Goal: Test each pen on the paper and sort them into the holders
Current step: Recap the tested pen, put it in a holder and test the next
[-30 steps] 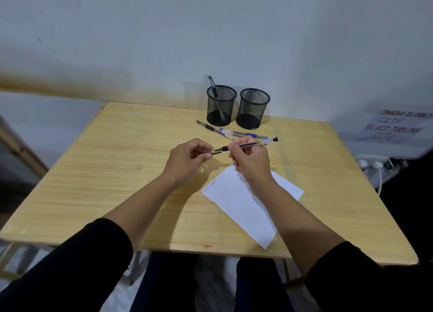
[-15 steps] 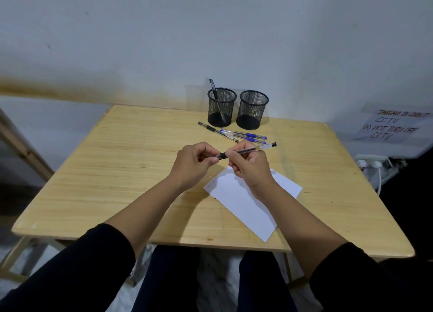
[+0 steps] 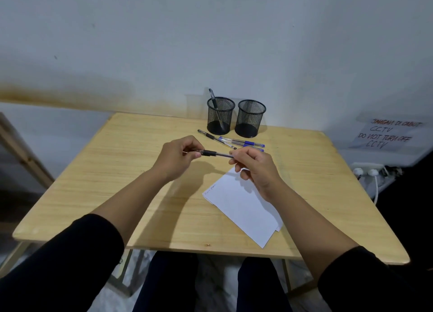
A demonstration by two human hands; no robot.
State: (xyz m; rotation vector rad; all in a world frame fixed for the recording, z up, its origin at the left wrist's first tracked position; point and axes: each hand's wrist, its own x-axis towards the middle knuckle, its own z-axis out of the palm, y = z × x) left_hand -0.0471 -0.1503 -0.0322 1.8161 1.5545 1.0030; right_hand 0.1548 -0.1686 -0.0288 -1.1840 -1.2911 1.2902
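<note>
Left hand [image 3: 177,158] first: fingers curled round the tip end of a pen [image 3: 216,153], pinching just ahead of the black rubber sleeve. Held level in the air above the worktop [image 3: 117,171], roughly over its middle, nothing resting on wood.

Moving right along the barrel: clear plastic, thin, stiff, weighs next to nothing by the look of it. Probably a bit slick on the clear part, so best taken by the rubber sleeve, which looks made for it. Can't tell whether a cap is on or off from here.

Right hand [image 3: 256,171] next, fingertips pinched on the back end of the same pen, hovering just over the far corner of the paper [image 3: 243,208]. Paper lies slanted toward the near right of the worktop, a tiny scribble near its left corner, too small to read.

Further back, toward the far edge: three loose pens [image 3: 234,142] lying in a bunch, at least two with blue caps, just in front of the holders. Left holder [image 3: 220,115] already has one pen [image 3: 213,99] standing in it, right holder [image 3: 251,118] looks empty. Mesh cups, light, likely easy to tip if a pen gets jabbed in at an angle, so drop in gently
</note>
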